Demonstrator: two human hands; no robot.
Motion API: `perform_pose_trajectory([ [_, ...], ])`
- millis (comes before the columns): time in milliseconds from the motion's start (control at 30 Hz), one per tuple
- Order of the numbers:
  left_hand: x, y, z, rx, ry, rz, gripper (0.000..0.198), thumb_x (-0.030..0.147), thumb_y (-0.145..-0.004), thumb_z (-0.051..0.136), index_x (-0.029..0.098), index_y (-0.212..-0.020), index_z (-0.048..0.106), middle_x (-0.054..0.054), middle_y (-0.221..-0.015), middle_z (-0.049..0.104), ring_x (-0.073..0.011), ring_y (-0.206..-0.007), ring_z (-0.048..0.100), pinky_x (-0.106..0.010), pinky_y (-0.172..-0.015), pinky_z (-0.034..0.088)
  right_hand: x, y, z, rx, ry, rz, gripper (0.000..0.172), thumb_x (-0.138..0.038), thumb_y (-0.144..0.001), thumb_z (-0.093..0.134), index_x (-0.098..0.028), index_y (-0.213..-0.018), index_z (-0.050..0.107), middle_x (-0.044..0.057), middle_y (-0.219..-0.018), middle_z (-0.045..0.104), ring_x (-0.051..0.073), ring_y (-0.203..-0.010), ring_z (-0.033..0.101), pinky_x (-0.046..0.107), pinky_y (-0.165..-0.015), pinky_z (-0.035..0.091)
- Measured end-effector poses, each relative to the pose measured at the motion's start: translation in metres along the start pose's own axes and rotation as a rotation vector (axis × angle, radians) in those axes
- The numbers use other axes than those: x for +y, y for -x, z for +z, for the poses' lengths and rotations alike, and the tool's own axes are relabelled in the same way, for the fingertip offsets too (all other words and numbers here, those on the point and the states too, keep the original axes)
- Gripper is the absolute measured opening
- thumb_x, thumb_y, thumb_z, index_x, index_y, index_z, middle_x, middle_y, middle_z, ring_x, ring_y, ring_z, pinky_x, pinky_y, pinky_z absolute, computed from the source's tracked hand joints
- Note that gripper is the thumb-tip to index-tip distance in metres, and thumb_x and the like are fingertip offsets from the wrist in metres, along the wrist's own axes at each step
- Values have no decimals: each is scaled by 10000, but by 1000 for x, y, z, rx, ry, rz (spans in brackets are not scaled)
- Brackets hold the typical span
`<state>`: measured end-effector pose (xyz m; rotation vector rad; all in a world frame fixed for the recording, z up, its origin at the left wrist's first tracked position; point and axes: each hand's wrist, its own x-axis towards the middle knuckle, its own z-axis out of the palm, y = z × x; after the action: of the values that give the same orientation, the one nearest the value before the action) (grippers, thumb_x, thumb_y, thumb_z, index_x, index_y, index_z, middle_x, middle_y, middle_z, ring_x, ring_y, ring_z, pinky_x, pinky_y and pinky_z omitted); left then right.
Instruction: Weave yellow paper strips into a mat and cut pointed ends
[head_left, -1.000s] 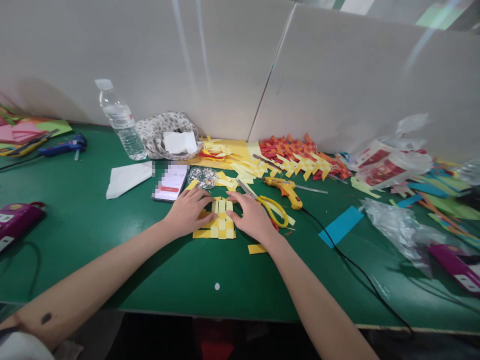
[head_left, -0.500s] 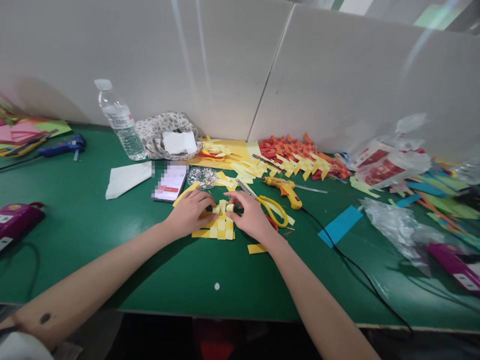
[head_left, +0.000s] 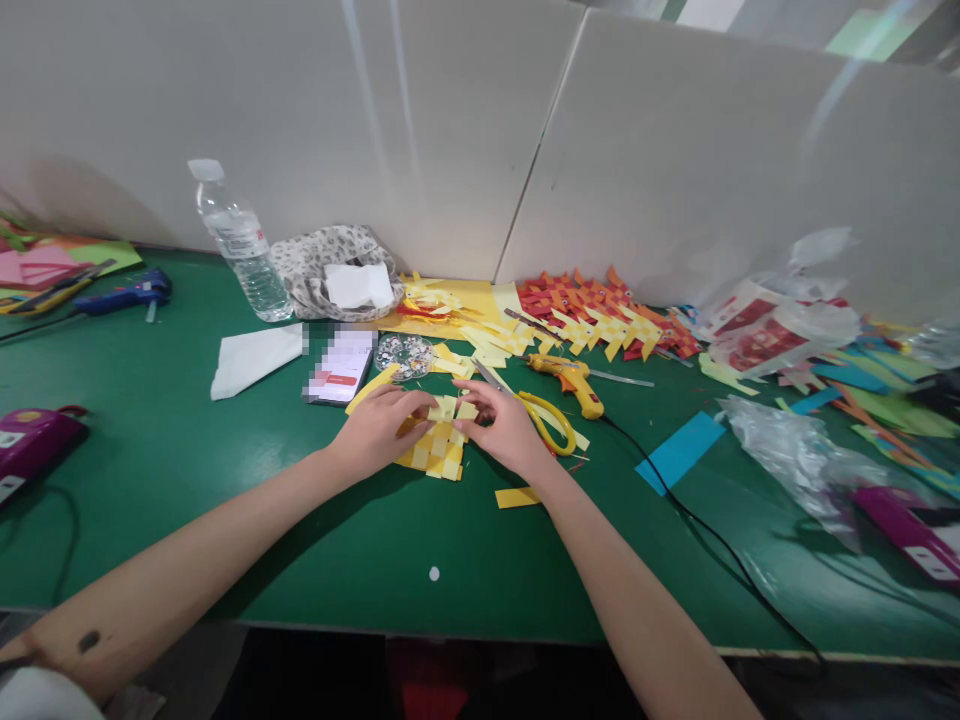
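Between my hands is a woven piece of yellow and pale-yellow paper strips [head_left: 436,452], its near edge angled over the green table. My left hand [head_left: 382,425] pinches its left upper part, fingertips partly hidden by the paper. My right hand [head_left: 499,425] pinches the paper at the upper right, thumb beside a folded pale strip end. Just beyond my right hand lie yellow-handled scissors [head_left: 555,430], their blades partly behind the hand. A loose yellow strip [head_left: 516,498] rests by my right wrist.
A yellow glue gun [head_left: 570,380] trails a black cord to the table's front edge. Behind my hands are a phone [head_left: 349,365], a round case of small beads or eyes [head_left: 405,356], and red and yellow woven paper shapes [head_left: 592,315]. A water bottle [head_left: 244,245] stands at left.
The woven paper has turned slightly, and its near left corner has drawn in toward my left hand. Both hands stay in nearly the same place, with small finger shifts.
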<state>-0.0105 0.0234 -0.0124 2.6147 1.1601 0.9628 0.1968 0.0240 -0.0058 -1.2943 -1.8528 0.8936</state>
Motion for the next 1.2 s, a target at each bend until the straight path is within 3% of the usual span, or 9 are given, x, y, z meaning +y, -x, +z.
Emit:
perform_pose_trajectory([
  [167,4,0,1,-14,243,-174,273,224,-814,546,218,-1076,470,10,-785,610,-148,-760,628,-287,-684,500,-8,0,-3,19,-35,17,444,-233,-701,653,-217,-1140,589,31,-854,647,146,-684,588,324,-693,515],
  [367,3,0,2,39,491,-271,411,248,-781,600,223,-1155,432,10,-812,589,-129,-726,610,-305,-730,527,-12,0,-4,62,-85,-48,311,-226,-721,646,-225,-1031,626,46,-993,663,187,-881,631,345,-793,516],
  [467,3,-1,0,27,456,-260,428,293,-773,621,219,-1159,452,-8,-836,597,-152,-789,607,-336,-778,520,-13,1,-4,72,-103,-90,257,-225,-736,641,-231,-992,629,45,-1049,663,192,-939,635,350,-833,512],
  [667,8,-2,-5,-9,328,-213,454,350,-792,592,223,-1201,439,-93,-1153,568,-233,-1081,544,-409,-908,458,-18,2,-5,50,-88,-142,252,-237,-739,652,-226,-990,633,47,-1015,681,195,-933,643,330,-793,529],
  [867,7,0,-6,-120,300,-262,502,395,-823,535,204,-1265,393,-117,-1124,582,-265,-1064,553,-451,-882,451,-17,3,-4,52,-65,-134,241,-227,-749,641,-233,-990,635,38,-1011,682,190,-919,641,337,-792,532],
  [1200,10,0,-8,-161,323,-350,659,446,-788,573,199,-1337,306,-115,-1082,597,-263,-1001,590,-430,-844,476,-18,3,-6,54,-112,-114,244,-240,-748,652,-228,-991,631,51,-1023,678,196,-931,641,338,-799,531],
])
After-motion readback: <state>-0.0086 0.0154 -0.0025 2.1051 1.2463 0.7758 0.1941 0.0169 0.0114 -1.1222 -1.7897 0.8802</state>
